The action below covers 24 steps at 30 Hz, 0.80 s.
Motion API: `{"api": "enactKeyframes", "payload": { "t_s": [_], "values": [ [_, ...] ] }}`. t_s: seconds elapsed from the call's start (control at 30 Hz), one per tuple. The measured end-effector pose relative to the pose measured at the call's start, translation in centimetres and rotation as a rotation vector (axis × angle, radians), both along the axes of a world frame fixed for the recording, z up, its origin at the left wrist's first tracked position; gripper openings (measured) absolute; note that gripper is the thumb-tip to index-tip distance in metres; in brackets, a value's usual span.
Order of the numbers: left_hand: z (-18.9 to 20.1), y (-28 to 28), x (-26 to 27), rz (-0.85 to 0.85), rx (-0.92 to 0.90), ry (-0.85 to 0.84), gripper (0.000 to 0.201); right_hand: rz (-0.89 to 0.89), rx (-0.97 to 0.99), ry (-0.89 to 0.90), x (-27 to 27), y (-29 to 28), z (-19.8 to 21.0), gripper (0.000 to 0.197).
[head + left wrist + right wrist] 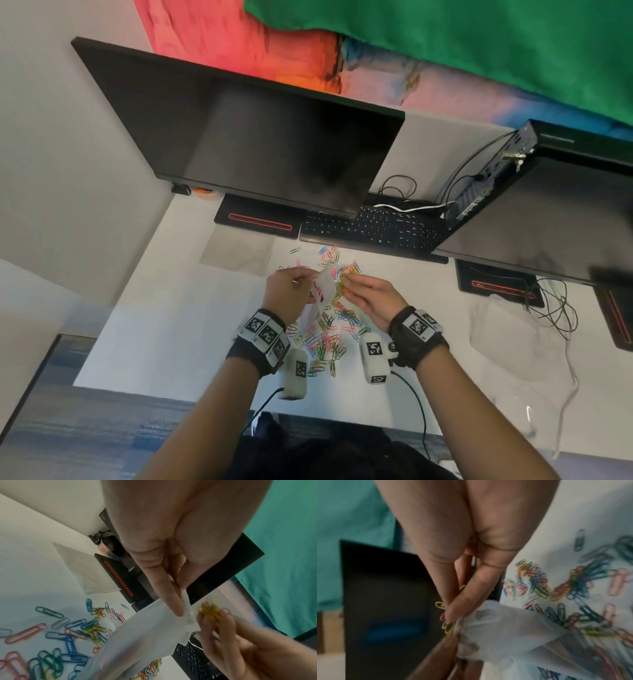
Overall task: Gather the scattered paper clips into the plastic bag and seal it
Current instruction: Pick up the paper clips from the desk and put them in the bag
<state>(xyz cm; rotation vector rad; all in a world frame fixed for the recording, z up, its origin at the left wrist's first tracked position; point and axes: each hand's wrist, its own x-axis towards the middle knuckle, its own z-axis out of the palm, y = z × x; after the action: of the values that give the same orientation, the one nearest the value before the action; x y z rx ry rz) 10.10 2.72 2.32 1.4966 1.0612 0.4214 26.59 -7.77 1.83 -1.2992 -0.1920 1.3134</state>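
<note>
Several coloured paper clips (325,339) lie scattered on the white desk between my wrists and up toward the keyboard. My left hand (291,289) holds a small clear plastic bag (323,284) off the desk, pinching it by its top edge (187,609). The bag (501,628) hangs down and to the left. My right hand (363,291) pinches a bunch of mostly yellow clips (208,609) right at the bag's mouth; the held clips (448,627) touch its rim. More loose clips (51,635) lie under the bag.
A black keyboard (373,228) sits just beyond the clips, under a dark monitor (246,137). A second monitor (548,212) and tangled cables (555,308) are on the right. A flat clear bag or sheet (236,251) lies at left. The desk's front edge is near my forearms.
</note>
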Motion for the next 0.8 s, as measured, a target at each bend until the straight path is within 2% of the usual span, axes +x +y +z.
{"api": "enactKeyframes", "payload": {
  "t_s": [0.07, 0.17, 0.23, 0.3, 0.43, 0.63, 0.8],
  "values": [
    [0.3, -0.3, 0.5, -0.025, 0.009, -0.013, 0.016, 0.144, 0.005, -0.142, -0.7, 1.0, 1.2, 0.024],
    [0.3, -0.7, 1.3, -0.066, 0.037, -0.013, 0.018, 0.294, -0.188, -0.685, -1.7, 2.1, 1.1, 0.016],
    [0.4, -1.1, 1.7, -0.101, 0.072, 0.008, 0.018, 0.28, -0.286, -0.921, -2.0, 2.6, 0.7, 0.018],
    [0.5, -1.2, 2.1, -0.108, 0.081, 0.003, 0.018, 0.277, -0.32, -0.993, -2.0, 2.9, 0.9, 0.015],
    [0.6, -0.9, 2.6, -0.129, 0.084, -0.009, 0.019, 0.411, -0.294, -1.101, -1.6, 3.0, 1.4, 0.019],
    [0.5, -0.2, 3.3, -0.151, 0.067, -0.027, 0.014, 0.381, -0.187, -1.222, -0.6, 3.1, 1.5, 0.007],
    [0.7, 0.6, 3.7, -0.097, 0.009, -0.027, 0.015, 0.51, -0.141, -1.288, -0.3, 3.6, 1.2, 0.03]
  ]
}}
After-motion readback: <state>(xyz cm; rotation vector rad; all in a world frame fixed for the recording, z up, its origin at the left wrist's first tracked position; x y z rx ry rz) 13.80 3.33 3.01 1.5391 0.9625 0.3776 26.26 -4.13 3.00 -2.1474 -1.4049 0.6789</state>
